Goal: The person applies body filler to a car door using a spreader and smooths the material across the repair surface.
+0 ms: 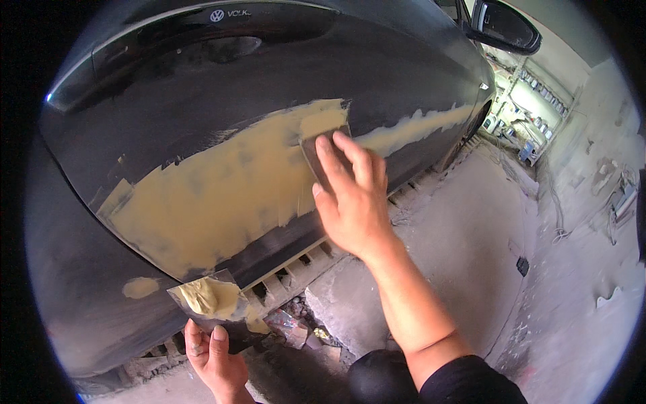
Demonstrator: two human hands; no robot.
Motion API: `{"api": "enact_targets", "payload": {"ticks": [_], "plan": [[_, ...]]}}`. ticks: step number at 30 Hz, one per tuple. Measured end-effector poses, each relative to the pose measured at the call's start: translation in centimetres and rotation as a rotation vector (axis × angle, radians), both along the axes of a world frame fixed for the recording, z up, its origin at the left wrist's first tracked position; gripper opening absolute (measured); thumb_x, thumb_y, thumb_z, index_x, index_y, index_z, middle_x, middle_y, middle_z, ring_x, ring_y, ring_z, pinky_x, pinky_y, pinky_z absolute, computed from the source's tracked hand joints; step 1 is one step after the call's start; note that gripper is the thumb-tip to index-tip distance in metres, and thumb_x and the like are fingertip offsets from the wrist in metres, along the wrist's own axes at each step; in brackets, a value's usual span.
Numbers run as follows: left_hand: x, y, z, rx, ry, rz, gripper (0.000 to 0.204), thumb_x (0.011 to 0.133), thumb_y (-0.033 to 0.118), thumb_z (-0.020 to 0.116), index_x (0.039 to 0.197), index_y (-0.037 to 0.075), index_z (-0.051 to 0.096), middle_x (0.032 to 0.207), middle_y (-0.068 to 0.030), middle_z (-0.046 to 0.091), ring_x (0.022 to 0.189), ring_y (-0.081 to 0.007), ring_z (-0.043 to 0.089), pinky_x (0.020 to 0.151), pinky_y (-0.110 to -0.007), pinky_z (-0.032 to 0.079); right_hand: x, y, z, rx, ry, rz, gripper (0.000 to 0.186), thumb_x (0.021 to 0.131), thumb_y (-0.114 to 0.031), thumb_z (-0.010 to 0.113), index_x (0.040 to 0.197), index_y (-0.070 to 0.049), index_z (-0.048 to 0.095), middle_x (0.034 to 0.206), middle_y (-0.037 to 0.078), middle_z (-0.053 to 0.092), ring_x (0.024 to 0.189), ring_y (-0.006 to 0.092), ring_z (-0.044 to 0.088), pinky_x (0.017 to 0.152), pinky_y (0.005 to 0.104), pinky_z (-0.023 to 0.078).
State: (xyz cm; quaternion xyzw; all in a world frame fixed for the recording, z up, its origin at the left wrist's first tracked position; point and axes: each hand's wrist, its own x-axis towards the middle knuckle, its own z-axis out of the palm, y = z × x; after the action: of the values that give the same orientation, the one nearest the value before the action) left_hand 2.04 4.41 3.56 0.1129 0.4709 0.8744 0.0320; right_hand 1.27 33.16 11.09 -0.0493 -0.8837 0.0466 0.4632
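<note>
The dark car door (pixel 282 74) carries a broad patch of yellowish-tan body filler (pixel 208 195) across its lower half. My right hand (pixel 355 202) grips a flat, translucent putty spreader (pixel 311 156), fingers spread over its back, and lays it against the right end of that patch. Low at the left, my left hand (pixel 219 367) pinches a thin flat mixing plate (pixel 229 330) between thumb and fingers. A thick dollop of filler (pixel 200 297) sits on the plate, close to the door's lower rear corner.
A thinner filler strip (pixel 417 131) runs on toward the front wheel, and a small spot (pixel 141 288) marks the rear panel. Below the sill lie rubble and scraps (pixel 293 326) beside a concrete slab (pixel 350 303). The side mirror (pixel 505 27) juts out; shelves (pixel 535 101) with cans stand beyond.
</note>
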Motion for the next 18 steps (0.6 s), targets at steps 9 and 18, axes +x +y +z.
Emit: {"api": "enact_targets", "payload": {"ticks": [9,18], "plan": [[0.3,0.3,-0.1,-0.061,-0.002,0.023,0.041,0.089,0.004,0.065,0.128,-0.004,0.054,0.113,-0.0059,0.064,0.099,-0.011,0.057,0.09,-0.024,0.041,2.8,-0.2,-4.5,-0.077,-0.205,-0.047,0.066,0.081,-0.019,0.068,0.144,-0.018,0.047,0.145,0.009,0.039,0.121,0.0401,0.041,0.099,0.0553,0.039],[0.1,-0.4,-0.5,-0.018,0.004,0.014,0.044,0.088,0.006,0.066,0.129,-0.006,0.053,0.116,-0.0089,0.064,0.107,-0.0163,0.058,0.099,-0.03,0.041,-0.4,-4.4,2.9,-0.119,-0.042,-0.052,0.061,0.085,-0.018,0.063,0.142,-0.01,0.043,0.138,0.016,0.041,0.117,0.0426,0.045,0.091,0.0586,0.044]]}}
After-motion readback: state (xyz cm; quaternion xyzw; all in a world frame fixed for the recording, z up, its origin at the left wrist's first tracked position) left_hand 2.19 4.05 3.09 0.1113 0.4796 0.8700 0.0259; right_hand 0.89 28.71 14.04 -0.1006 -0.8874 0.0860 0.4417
